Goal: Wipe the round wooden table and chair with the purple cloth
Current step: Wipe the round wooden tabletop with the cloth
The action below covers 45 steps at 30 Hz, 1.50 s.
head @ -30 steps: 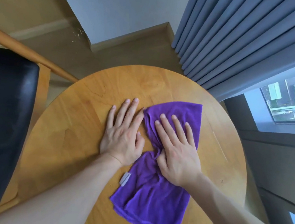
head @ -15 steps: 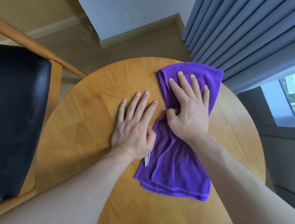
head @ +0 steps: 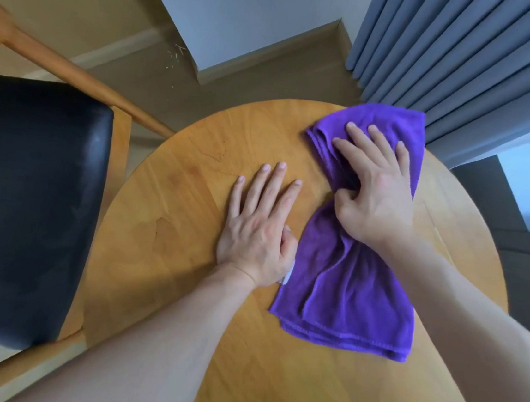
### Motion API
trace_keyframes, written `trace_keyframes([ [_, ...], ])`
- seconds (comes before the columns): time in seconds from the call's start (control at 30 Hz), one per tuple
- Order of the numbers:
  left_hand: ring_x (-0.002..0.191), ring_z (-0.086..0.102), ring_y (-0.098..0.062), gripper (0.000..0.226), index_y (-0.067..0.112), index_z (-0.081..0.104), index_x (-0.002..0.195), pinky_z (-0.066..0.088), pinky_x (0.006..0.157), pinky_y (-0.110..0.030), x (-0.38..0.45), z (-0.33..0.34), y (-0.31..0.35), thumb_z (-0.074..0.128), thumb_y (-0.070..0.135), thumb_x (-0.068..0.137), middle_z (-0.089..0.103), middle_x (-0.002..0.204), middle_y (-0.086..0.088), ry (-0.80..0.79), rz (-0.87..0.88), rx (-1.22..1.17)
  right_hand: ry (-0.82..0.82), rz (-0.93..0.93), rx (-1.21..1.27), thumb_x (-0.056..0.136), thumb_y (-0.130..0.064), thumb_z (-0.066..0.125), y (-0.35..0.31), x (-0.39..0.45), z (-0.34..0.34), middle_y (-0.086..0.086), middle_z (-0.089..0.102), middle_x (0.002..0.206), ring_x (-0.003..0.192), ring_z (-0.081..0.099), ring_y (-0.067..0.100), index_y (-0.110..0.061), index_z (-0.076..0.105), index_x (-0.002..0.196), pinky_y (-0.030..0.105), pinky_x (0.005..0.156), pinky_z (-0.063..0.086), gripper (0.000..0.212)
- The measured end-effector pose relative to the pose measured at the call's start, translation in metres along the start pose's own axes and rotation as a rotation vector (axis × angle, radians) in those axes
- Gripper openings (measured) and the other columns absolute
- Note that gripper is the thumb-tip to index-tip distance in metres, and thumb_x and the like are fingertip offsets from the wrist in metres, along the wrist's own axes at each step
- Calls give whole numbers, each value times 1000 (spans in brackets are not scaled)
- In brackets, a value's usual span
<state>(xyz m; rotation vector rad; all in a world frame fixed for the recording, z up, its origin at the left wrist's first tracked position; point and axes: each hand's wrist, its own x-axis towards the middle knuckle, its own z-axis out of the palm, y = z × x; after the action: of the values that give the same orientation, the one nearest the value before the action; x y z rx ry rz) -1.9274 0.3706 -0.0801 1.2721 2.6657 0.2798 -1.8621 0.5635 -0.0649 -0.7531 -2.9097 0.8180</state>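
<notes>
Left of the round wooden table [head: 161,288]: chair [head: 22,206], black seat. On the table's middle: left hand [head: 258,230] flat, fingers straight and spread. Just right of it: purple cloth [head: 345,292], bunched, reaching the table's far edge, under right hand [head: 373,193], fingers extended, thumb tucked into folds.

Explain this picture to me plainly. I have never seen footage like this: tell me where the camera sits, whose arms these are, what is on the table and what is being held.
There is no machine here. The camera is worn on a person's head and looks down, so the two bare arms are that person's own. Below is a round wooden table. The left hand lies flat on the bare wood, fingers straight, holding nothing. The right hand presses on a purple cloth, fingers spread over its far end and thumb tucked into a fold. To the left stands a chair with a black seat. Grey curtains hang at the upper right.
</notes>
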Motion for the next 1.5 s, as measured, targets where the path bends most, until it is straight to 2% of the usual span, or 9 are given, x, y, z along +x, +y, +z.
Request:
trace_keyframes([
  [0.17, 158, 16, -26, 82, 21, 38, 157, 15, 125, -55, -1, 1, 1, 46, 32, 76, 21, 170, -7, -5, 4, 19, -91, 30, -120, 74, -28, 44, -17, 20, 6, -2, 17, 171, 159, 7, 28, -25, 33, 159, 54, 126, -2, 86],
  [0.3, 157, 17, -27, 79, 18, 41, 154, 15, 125, -56, 0, 1, 2, 46, 31, 76, 24, 169, -8, 4, 10, 1, -253, -176, -227, 75, -33, 34, -5, -15, -6, -4, 11, 172, 159, 3, 25, -24, 24, 163, 52, 127, -1, 89],
  [0.43, 157, 17, -27, 72, 15, 46, 149, 15, 125, -55, 0, 0, 1, 45, 30, 79, 22, 170, -8, 5, 7, 11, -392, -370, -267, 74, -30, 35, 27, -48, -23, -8, 13, 171, 159, 6, 21, -25, 27, 162, 51, 128, 4, 88],
  [0.53, 157, 17, -26, 77, 18, 41, 155, 14, 125, -55, 0, 0, 1, 44, 31, 79, 22, 170, -7, 6, -1, 4, -329, -322, -228, 70, -32, 38, 38, -30, -29, -8, 21, 170, 158, 15, 23, -26, 35, 159, 50, 128, 6, 89],
  [0.67, 158, 16, -26, 80, 20, 38, 156, 15, 125, -56, 0, 0, 1, 45, 32, 77, 22, 170, -8, -4, -7, 13, -72, 25, -131, 69, -32, 40, 1, 3, -6, -6, 27, 168, 157, 17, 26, -22, 41, 154, 52, 127, 6, 86],
  [0.77, 158, 15, -25, 81, 21, 36, 157, 14, 126, -55, -1, 0, 1, 45, 33, 77, 20, 170, -7, -12, -9, 24, 6, 198, -77, 72, -28, 46, -31, 8, 13, -3, 21, 170, 158, 10, 26, -20, 35, 157, 52, 127, 1, 87],
  [0.97, 158, 16, -27, 70, 16, 46, 146, 15, 125, -56, -1, 1, 1, 49, 31, 78, 22, 169, -8, -8, 5, 16, -105, -13, -67, 74, -30, 40, -32, -72, 23, -5, 20, 171, 159, 7, 23, -20, 34, 159, 52, 127, 2, 85],
  [1.2, 158, 15, -25, 81, 19, 36, 157, 13, 126, -55, -1, 0, 0, 46, 36, 79, 21, 170, -6, -2, -4, -15, -257, -301, -110, 69, -27, 44, 8, -93, 7, -5, 22, 170, 159, 12, 22, -20, 34, 159, 53, 127, 9, 91],
  [1.5, 158, 12, -23, 83, 15, 33, 158, 13, 126, -55, -1, 1, 2, 48, 32, 79, 18, 171, -6, 0, -4, 13, -82, -158, -104, 75, -27, 39, 3, -38, 6, -4, 31, 167, 157, 19, 21, -19, 40, 156, 50, 127, 13, 82],
])
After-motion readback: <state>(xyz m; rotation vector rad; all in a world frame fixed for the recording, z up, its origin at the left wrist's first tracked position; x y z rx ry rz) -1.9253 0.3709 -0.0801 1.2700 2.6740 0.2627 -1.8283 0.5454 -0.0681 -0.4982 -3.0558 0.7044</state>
